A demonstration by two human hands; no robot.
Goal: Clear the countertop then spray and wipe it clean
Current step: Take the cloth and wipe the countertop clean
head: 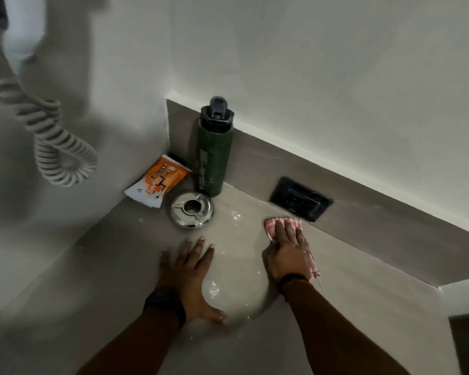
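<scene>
My right hand (289,250) presses flat on a red-and-white checked cloth (271,226) on the grey countertop (106,266), just below the black wall socket. My left hand (190,269) lies flat on the counter with fingers spread, holding nothing. Between the hands the surface is wet, with white foam specks (214,290). In the back corner stand a dark green bottle (211,161) with a black cap, an orange-and-white wipes packet (157,182) and a round steel ashtray (191,209).
A black wall socket (301,198) is set in the grey backsplash right behind the cloth. A coiled white cord (54,139) hangs from a wall-mounted unit at the upper left. White walls enclose the corner. The counter ends at the right near a ledge (444,288).
</scene>
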